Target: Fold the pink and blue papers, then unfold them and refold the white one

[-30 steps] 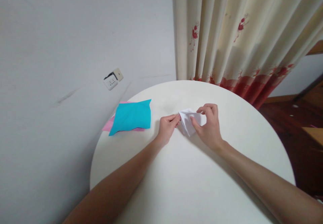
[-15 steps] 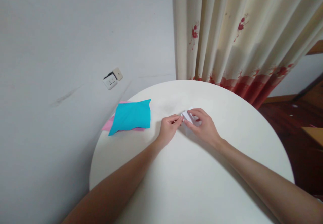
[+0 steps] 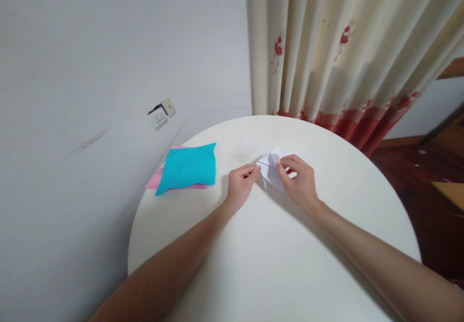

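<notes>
The white paper was pinched by the left hand and right hand; creases were best pressed slowly, edges aligned.

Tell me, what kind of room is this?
Probably a room in a home: a flowered curtain hangs to a wooden floor, a wall socket sits low, and both hands fold white paper on a small round table.

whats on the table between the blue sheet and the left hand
Nothing: in the head view, only bare white table separates the blue sheet from the left hand, which pinches the folded white paper.
</notes>
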The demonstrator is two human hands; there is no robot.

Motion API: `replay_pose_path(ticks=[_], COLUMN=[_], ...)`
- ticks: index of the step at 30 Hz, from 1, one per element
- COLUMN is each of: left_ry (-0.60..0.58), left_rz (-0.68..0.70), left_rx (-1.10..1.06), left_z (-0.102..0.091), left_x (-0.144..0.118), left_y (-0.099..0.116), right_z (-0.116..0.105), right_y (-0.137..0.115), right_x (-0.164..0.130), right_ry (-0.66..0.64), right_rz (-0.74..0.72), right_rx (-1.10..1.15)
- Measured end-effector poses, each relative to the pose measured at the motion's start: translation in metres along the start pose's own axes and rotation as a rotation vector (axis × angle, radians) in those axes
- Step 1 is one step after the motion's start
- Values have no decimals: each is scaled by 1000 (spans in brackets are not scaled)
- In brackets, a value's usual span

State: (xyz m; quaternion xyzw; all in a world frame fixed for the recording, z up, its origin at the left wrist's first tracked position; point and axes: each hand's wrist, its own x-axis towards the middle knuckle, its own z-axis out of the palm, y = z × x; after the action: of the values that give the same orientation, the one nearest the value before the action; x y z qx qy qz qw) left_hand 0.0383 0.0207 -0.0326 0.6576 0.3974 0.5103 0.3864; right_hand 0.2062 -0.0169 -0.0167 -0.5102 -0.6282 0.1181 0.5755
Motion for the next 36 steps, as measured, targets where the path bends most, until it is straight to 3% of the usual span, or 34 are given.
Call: replay_pose_path(ticks=[7,10,14,18,23,30,36], left_ry=[232,264,227,122,10,49,109], left_rz=[-58,-64,-84,-156,-168,-127,-81], left_rx=[19,-29,-130,-312,-385,-73,60], left_z=[-2,-2,3,11,18,13,6], left_x=[1,2,1,-3,-6,-3,-1], left_y=[-9,-12,-9,1,7,-5,-11], right_z=[-1,1,3,4,6,8,5], right_y=[-2,4,8,4,1,0,-3], right_x=[1,1,1,-1,-4,-6,-2], right_ry=[137,154,153,13,-118,-151,-36], right_rz=[159,212,254,278,238,242,289], right_rx=[82,139,220,284,278,319,292])
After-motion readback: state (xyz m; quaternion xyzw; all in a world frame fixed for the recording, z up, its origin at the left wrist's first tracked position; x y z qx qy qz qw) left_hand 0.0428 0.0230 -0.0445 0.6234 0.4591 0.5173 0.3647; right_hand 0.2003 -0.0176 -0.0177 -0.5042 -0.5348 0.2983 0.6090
